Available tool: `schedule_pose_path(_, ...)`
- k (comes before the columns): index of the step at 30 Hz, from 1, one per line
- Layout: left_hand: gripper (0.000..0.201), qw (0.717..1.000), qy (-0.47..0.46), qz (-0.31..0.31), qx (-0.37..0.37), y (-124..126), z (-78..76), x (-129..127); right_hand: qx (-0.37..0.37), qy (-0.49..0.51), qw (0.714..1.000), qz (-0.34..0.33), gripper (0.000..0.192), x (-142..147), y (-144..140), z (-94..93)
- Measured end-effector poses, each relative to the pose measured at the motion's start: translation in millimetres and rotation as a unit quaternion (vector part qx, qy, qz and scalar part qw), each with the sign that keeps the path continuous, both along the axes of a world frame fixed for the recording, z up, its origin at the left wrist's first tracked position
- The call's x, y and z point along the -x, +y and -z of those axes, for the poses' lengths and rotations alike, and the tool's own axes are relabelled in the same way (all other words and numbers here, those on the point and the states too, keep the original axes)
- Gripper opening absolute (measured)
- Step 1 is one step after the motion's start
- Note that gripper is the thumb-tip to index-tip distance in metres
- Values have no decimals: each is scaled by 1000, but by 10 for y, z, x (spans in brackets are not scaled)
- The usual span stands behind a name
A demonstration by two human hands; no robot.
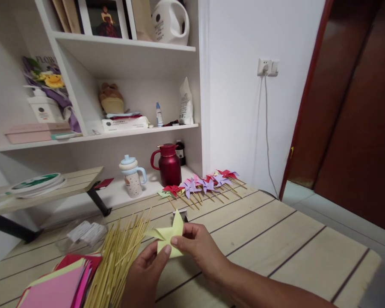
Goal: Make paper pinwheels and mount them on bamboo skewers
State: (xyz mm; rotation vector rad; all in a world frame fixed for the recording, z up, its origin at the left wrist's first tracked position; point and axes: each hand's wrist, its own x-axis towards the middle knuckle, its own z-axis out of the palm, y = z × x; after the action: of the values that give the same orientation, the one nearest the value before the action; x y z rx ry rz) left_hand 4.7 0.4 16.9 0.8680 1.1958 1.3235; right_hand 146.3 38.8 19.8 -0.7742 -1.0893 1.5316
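Both my hands pinch a pale yellow-green paper pinwheel (167,233) above the slatted table. One of its points sticks up and another reaches left. My left hand (149,269) grips the lower left part with thumb and fingers. On the right side, my right hand (199,248) has its thumb on the front of the paper and its fingers bent behind. Left of my hands lies a loose heap of thin wooden sticks (115,252). Behind the paper, a small dark object (181,215) is partly hidden.
Finished pinwheels on sticks (207,185) lie at the table's back edge. Coloured paper sheets (56,284) and a clear plastic bag (83,233) are at the left. A red jug (169,166) and a spotted cup (133,177) stand behind, below the white shelves (128,42).
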Motion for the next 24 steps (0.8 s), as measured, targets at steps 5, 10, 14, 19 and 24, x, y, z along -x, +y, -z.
schedule_pose_path(5, 44, 997, 48, -57, 24, -44, -98, -42, -6, 3, 1000, -8, 20, 9, -28, 10)
schedule_pose_path(10, 41, 991, 92, -89, 25, -101, -138, -80, -14, 5, 1000, -5, 19, 12, -40, 6)
schedule_pose_path(14, 44, 989, 103, -106, 17, -108, -112, -79, -17, 7, 1000, -6, 19, 15, -43, 3)
schedule_pose_path(19, 46, 988, 105, -109, 41, -95, -104, -49, -15, 14, 1000, -8, 23, 28, -40, 24)
schedule_pose_path(24, 45, 988, 92, -114, 40, -92, -122, -68, -5, 12, 1000, -8, 25, 46, -47, 53)
